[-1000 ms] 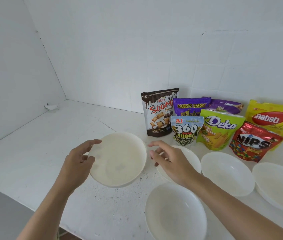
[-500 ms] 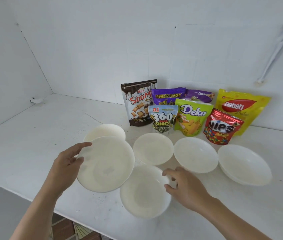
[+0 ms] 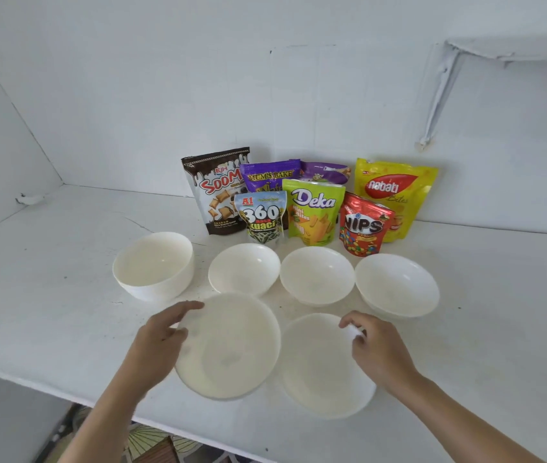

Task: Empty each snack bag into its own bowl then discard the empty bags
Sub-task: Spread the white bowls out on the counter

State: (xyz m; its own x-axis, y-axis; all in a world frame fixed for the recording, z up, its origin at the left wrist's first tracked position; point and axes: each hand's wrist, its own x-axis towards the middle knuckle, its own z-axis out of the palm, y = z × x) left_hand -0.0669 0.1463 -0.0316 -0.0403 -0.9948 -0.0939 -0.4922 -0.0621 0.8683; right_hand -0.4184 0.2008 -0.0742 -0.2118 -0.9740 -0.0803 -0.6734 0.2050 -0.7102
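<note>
Several snack bags stand by the back wall: a brown Soomi bag [image 3: 216, 190], a purple Mum's Bake bag [image 3: 269, 177], a 360 Kuaci bag [image 3: 262, 218], a green Deka bag [image 3: 312, 212], a red Nips bag [image 3: 364, 225] and a yellow Nabati bag [image 3: 396, 192]. Several empty white bowls sit in front. My left hand [image 3: 158, 342] grips the left rim of a large front bowl [image 3: 232, 349]. My right hand [image 3: 372, 345] pinches the right rim of the front right bowl [image 3: 319, 365].
Behind the front pair stand a deep bowl [image 3: 153, 265] at the left and three more bowls [image 3: 243, 272] [image 3: 317, 275] [image 3: 397, 284] in a row. The white counter [image 3: 48, 295] ends at a near edge with patterned floor below. A bracket [image 3: 439, 95] hangs on the right wall.
My left hand has brought its bowl down to the front beside the other front bowl. My right hand has moved to the right rim of the front right bowl. The view has pulled back.
</note>
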